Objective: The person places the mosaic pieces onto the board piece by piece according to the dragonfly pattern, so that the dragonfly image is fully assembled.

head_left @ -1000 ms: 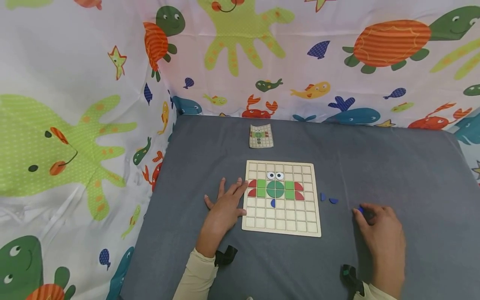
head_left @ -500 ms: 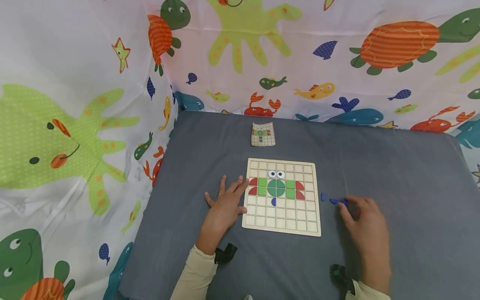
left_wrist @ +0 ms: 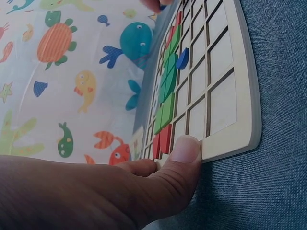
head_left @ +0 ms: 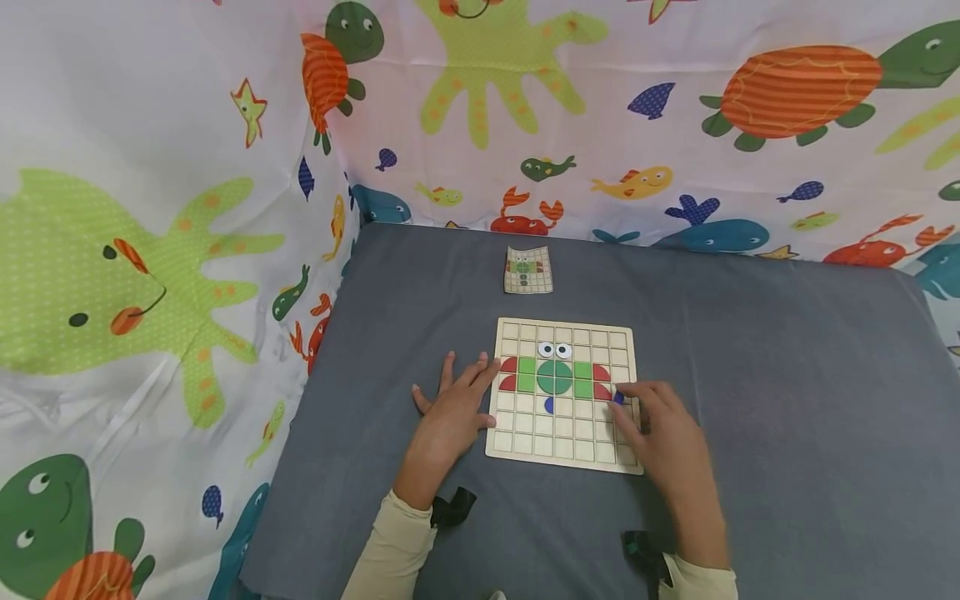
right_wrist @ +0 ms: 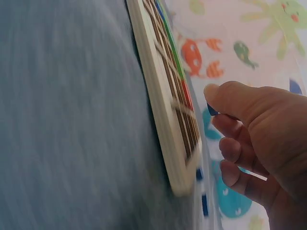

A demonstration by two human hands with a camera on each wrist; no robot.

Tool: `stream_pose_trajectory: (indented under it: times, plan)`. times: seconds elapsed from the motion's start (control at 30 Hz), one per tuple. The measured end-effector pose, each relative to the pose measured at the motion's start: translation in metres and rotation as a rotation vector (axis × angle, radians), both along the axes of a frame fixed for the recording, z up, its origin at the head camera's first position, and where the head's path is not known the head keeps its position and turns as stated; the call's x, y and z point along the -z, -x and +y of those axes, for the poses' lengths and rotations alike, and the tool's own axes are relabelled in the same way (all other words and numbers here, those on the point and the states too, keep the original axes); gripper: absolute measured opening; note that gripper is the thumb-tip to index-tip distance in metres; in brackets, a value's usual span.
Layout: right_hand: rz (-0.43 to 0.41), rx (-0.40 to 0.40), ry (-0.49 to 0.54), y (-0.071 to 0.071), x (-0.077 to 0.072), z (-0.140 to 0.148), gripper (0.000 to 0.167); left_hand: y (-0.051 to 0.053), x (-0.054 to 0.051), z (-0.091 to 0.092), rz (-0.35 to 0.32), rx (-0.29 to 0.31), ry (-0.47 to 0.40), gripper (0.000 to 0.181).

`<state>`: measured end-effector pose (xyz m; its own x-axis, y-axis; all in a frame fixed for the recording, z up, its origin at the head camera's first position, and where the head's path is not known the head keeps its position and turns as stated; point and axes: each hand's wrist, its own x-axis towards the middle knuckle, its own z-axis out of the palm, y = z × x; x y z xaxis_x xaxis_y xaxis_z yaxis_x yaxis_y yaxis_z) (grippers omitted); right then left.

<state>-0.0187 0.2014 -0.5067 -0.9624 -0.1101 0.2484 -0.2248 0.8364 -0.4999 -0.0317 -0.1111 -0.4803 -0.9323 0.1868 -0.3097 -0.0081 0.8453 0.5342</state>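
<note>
My right hand (head_left: 667, 442) pinches a small blue piece (head_left: 618, 397) between thumb and index finger, above the right side of the wooden grid board (head_left: 577, 433). The other fingers curl loosely in the right wrist view. My left hand (head_left: 450, 421) rests at the board's left edge, fingers spread, with the thumb (left_wrist: 186, 149) lying on the rim. On the board sit two eye discs (head_left: 554, 350), a dark green circle (head_left: 555, 377) of several pieces, light green squares (head_left: 527, 375) and red quarter-rounds (head_left: 508, 373). Below the circle lies one blue piece (head_left: 549, 405).
Two loose blue pieces, one nearer (right_wrist: 205, 205), lie on the cloth past the board's right side; my right hand hides them from the head view. A small pattern card (head_left: 528, 271) lies behind the board. Printed curtains (head_left: 465, 100) stand at the grey table's back and left.
My right hand has moved left with the blue piece, from the cloth at the right, past the two loose blue pieces, to above the board. My left hand has stayed in place.
</note>
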Motion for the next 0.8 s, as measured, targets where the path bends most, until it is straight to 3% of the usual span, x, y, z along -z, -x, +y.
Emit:
stream_pose_trajectory:
  times: [0.33,0.8]
  plan:
    - [-0.030,-0.149,-0.001,0.004,-0.003,-0.038,0.030,0.000,0.001,0.000,0.006,0.003,-0.001,0.091]
    - [-0.088,-0.184,-0.068,0.004,0.003,-0.057,0.031,0.001,0.000,0.000,0.016,0.002,0.004,0.091]
